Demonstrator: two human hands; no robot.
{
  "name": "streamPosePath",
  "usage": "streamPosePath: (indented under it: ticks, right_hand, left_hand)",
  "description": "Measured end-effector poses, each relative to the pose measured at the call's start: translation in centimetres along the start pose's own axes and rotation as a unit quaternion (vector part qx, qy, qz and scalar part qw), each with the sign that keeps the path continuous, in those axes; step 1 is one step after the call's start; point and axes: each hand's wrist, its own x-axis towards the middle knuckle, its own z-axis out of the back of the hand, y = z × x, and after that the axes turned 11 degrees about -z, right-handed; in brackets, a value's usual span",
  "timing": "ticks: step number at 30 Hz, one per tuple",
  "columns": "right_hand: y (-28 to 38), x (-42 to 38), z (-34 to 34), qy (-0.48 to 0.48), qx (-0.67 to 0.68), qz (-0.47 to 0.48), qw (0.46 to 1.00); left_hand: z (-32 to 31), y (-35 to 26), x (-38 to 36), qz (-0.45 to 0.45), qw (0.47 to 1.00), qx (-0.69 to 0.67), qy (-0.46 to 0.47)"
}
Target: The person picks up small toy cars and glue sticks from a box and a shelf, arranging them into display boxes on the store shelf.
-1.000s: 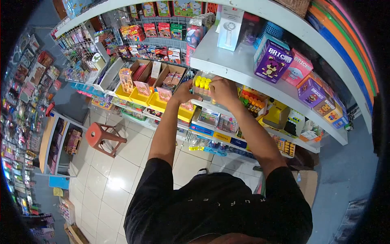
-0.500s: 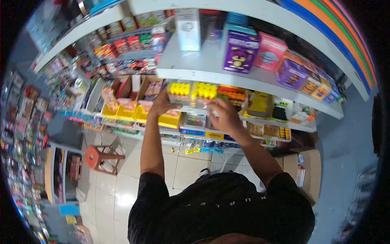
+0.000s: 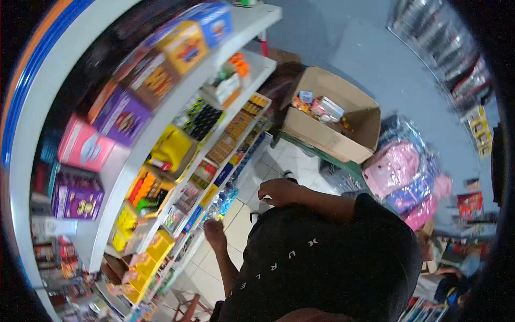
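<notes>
I have my right hand (image 3: 276, 191) in front of the black shirt (image 3: 322, 252), its fingers bent; the view doesn't let me tell whether it is clenched or grasping anything. My left hand (image 3: 214, 231) is near the lower shelves and too blurred for me to read its grip.

Nearest to my left hand are the blue packets (image 3: 229, 197), just beside it along the shelf front. Farther from that hand, I see the yellow bins (image 3: 155, 252), the yellow-topped items (image 3: 124, 228) and an open yellow box (image 3: 174, 147) on the shelving. Over them, the upper shelf (image 3: 153, 104) carries 2 purple boxes (image 3: 122, 115) with 1 pink box (image 3: 85, 145) between them.

Beyond my right hand, an open cardboard box (image 3: 330, 129) holds small packages (image 3: 327, 109), with pink plastic-wrapped goods (image 3: 394, 166) near it. Pale tiles (image 3: 206, 265) cover the floor.
</notes>
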Motion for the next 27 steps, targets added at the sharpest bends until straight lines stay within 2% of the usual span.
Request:
streamPosePath:
  ticks: [1, 2, 4, 5, 7, 8, 10, 12, 14, 16, 18, 20, 22, 23, 27]
  right_hand:
    - [-0.8, 0.0, 0.3, 0.007, -0.016, -0.017, 1.000]
    - [-1.4, -0.2, 0.9, 0.003, -0.012, -0.014, 1.000]
    - [-2.4, -0.5, 2.5, -0.006, -0.005, -0.003, 1.000]
    - [-3.7, -0.3, 2.4, -0.030, 0.036, 0.021, 0.999]
    - [-6.0, -0.2, 3.6, -0.037, 0.021, 0.044, 0.998]
    - [-7.4, -0.3, 4.6, -0.039, 0.013, 0.057, 0.998]
    - [-10.6, -1.0, 7.1, -0.050, 0.018, 0.022, 0.998]
    - [-15.5, -2.5, 9.7, -0.128, 0.092, 0.028, 0.987]
    - [-21.4, -3.7, 11.9, -0.176, 0.112, -0.033, 0.977]
    - [-27.1, -5.3, 14.2, -0.220, 0.133, -0.135, 0.957]
    - [-33.3, -6.5, 15.6, -0.188, 0.175, -0.264, 0.930]
    - [-39.6, -7.5, 16.1, -0.148, 0.207, -0.342, 0.905]
    - [-45.8, -8.5, 14.5, -0.116, 0.210, -0.416, 0.877]
    - [-48.6, -9.0, 13.2, -0.096, 0.211, -0.449, 0.863]
    - [-56.7, -10.0, 7.3, -0.043, 0.213, -0.555, 0.803]
  left_hand:
    - [-2.0, -0.8, 1.4, -0.051, 0.988, 0.107, 0.095]
    - [-4.2, -2.7, 2.8, -0.035, 0.982, 0.068, 0.171]
    - [-8.3, -5.0, 6.0, -0.063, 0.937, 0.152, 0.309]
    - [-10.2, -6.0, 7.5, -0.072, 0.920, 0.153, 0.354]
    - [-14.2, -6.9, 10.1, -0.059, 0.888, 0.161, 0.427]
    - [-16.3, -6.5, 11.3, -0.059, 0.874, 0.191, 0.444]
    - [-20.8, -8.2, 12.7, -0.076, 0.886, 0.174, 0.424]
    - [-25.2, -9.2, 13.5, -0.067, 0.894, 0.158, 0.414]
    - [-29.6, -9.3, 13.3, -0.031, 0.915, 0.114, 0.385]
    - [-33.8, -11.5, 13.2, -0.019, 0.890, 0.152, 0.430]
    - [-36.6, -10.5, 12.7, 0.007, 0.860, 0.143, 0.490]
    - [-38.7, -10.6, 12.5, 0.032, 0.841, 0.130, 0.524]
    - [-40.7, -11.3, 12.4, 0.083, 0.834, 0.159, 0.521]
    - [-41.0, -10.5, 12.2, 0.052, 0.839, 0.153, 0.520]
    - [-42.1, -10.2, 11.5, 0.140, 0.853, 0.191, 0.465]
